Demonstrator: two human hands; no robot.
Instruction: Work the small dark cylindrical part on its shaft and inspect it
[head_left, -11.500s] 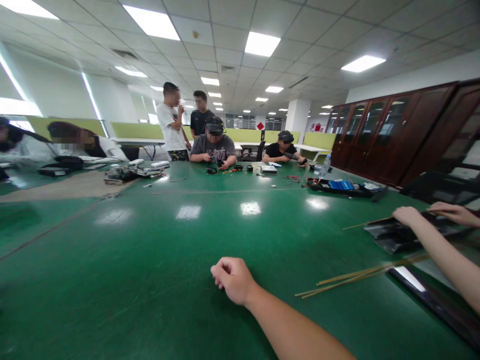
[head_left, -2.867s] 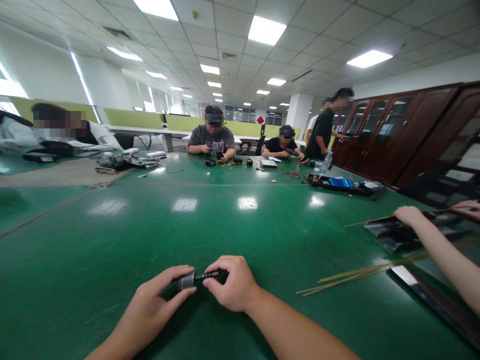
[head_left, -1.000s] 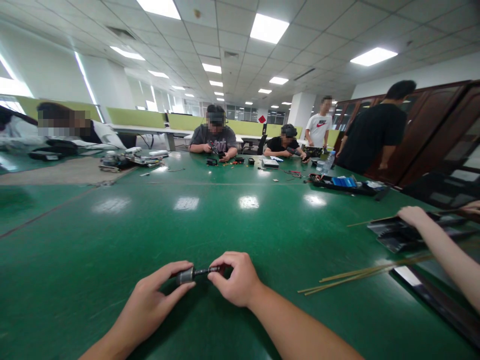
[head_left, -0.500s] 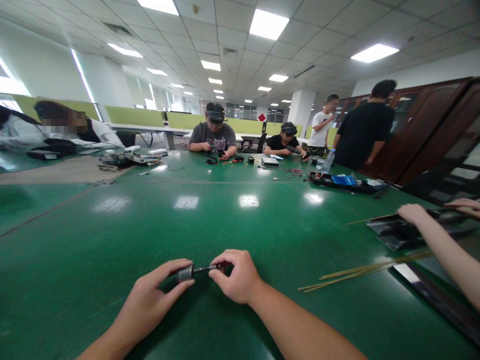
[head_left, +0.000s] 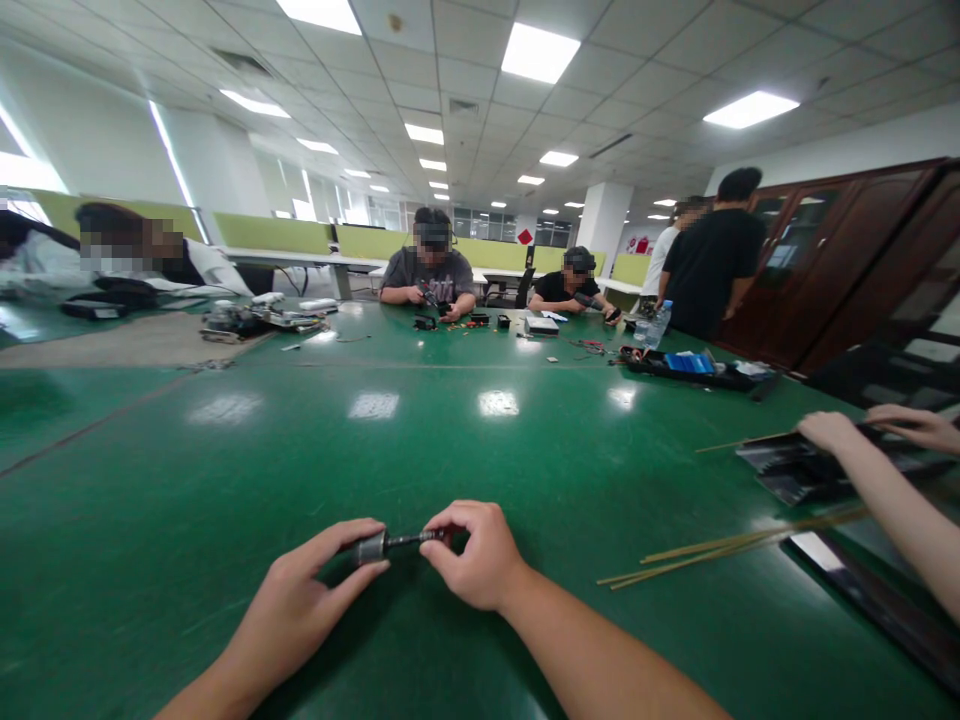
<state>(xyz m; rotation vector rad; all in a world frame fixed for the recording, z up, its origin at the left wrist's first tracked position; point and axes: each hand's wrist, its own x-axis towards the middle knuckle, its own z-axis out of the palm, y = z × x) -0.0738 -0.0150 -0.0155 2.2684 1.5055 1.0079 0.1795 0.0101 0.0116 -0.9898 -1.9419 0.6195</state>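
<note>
A small grey metal cylinder (head_left: 370, 547) with a thin dark shaft (head_left: 402, 541) lies level between my hands, low over the table. My left hand (head_left: 319, 580) is closed around the cylinder, thumb below it and fingers above. On the other side, my right hand (head_left: 476, 555) pinches the far end of the shaft between thumb and forefinger. That end has ring-like ridges and is partly hidden by the fingers. What exact part this is, I cannot make out.
The green table (head_left: 360, 450) spreads out ahead. Thin yellowish rods (head_left: 712, 548) lie at the right, beside a dark flat bar (head_left: 862, 590). There a co-worker's hands (head_left: 829, 432) work on a black ridged part (head_left: 787, 468). Farther back are a tool tray (head_left: 679, 370) and a bottle (head_left: 660, 325).
My hands hold the same grip, nearly still. The co-worker's farther hand at the right has shifted left. In the background, the standing person in black has moved left.
</note>
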